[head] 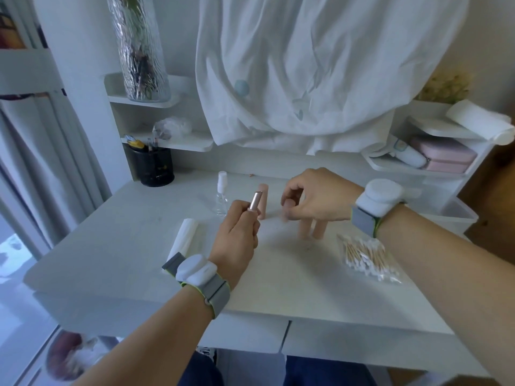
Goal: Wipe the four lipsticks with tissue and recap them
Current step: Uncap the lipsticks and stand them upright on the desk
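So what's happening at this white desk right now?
A person is working on lipsticks. The left hand grips an uncapped lipstick raised off the desk; the right hand pinches its pink cap. Three capped lipsticks stand on the desk. The folded tissue lies untouched to the left, so wiping hasn't begun.

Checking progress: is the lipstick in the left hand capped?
Uncapped: the left hand grips the bare metallic lipstick; the right hand pinches a pink cap apart.
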Motion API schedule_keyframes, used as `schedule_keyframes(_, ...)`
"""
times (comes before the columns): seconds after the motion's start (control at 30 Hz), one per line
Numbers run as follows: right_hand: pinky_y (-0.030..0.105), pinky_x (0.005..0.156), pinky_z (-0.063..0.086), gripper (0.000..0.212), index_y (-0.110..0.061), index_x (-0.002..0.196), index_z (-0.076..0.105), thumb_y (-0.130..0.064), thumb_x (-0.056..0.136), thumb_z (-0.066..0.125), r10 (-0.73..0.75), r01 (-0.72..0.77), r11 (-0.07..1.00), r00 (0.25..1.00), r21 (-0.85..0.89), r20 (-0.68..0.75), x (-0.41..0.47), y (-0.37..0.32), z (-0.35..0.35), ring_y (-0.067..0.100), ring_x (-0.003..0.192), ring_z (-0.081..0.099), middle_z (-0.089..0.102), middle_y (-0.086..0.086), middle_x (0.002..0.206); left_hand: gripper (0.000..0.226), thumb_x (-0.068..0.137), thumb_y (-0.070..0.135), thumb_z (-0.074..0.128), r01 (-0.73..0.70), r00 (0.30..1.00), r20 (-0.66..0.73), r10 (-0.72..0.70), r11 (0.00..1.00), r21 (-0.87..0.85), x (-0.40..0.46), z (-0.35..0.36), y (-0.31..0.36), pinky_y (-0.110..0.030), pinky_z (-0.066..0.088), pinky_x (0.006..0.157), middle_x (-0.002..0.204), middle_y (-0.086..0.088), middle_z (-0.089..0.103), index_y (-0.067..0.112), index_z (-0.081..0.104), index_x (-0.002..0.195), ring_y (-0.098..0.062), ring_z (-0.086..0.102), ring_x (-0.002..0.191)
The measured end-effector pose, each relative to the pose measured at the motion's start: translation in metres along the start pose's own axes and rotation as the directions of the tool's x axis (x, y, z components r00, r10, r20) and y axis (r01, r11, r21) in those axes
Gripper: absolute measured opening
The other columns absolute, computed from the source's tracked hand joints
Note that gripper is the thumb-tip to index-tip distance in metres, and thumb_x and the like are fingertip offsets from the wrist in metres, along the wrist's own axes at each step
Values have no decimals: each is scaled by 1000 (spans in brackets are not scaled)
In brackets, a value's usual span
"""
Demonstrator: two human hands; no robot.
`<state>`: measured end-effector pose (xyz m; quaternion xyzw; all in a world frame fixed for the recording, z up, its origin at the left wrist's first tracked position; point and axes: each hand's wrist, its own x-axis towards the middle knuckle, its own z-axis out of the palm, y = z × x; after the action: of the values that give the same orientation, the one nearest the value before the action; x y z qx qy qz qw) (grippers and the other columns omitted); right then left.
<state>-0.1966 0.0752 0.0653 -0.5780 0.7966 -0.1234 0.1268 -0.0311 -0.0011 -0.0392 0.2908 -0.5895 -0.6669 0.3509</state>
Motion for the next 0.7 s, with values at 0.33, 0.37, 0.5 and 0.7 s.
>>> schedule_keyframes(0.33,49,55,66,10,-23,89,78,-21,85,69,60,-38,986,989,-164,134,16,-3,16,27,50,76,79,7,86,14,104,10,41,-10,1000,-7,10,1000,10,1,0,-2,-19,27,41,77,-4,42,14,53,97,-11,30,50)
schedule_keyframes(0.37,50,55,66,10,-23,89,78,-20,84,69,61,-38,985,989,-165,134,16,-3,17,28,50,75,79,8,85,15,103,10,41,-10,1000,-3,10,1000,13,2,0,-3,-20,27,42,77,-4,42,14,53,96,-11,30,50)
schedule_keyframes(0.5,49,59,67,14,-22,97,76,-25,84,74,77,-57,989,986,-134,150,15,-2,17,27,56,77,78,5,92,13,101,16,44,-27,1000,-1,27,999,43,4,-1,-7,-22,27,44,78,-5,45,15,56,94,-12,32,51)
schedule_keyframes(0.7,22,71,46,43,-38,119,71,-52,81,86,-69,70,997,998,-29,6,8,-1,-4,-5,80,63,70,-17,104,12,105,20,49,-67,997,47,63,994,85,6,-1,-13,-21,31,48,75,7,49,20,57,97,-10,38,54)
